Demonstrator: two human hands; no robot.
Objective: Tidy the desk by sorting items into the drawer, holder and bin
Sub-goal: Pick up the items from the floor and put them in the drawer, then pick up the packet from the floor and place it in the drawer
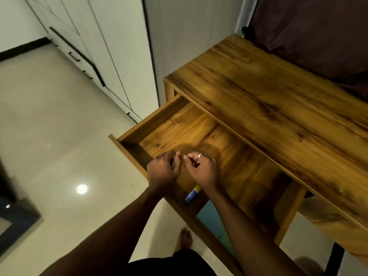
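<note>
The wooden desk [268,92] has its drawer [151,118] pulled far out toward me. Both of my hands hover over the drawer's near part, close together. My left hand [164,170] is curled into a loose fist. My right hand [201,169], with a ring on one finger, has its fingers bent inward; whether either hand holds something small I cannot tell. A blue and yellow tube-shaped item [192,195] lies in the drawer near its front, partly hidden under my right wrist. No holder or bin is in view.
White cupboards with dark handles [95,46] line the wall to the left. A dark cloth [318,30] hangs behind the desk. The glossy tiled floor [49,126] spreads to the left, and my bare foot [184,239] stands below the drawer.
</note>
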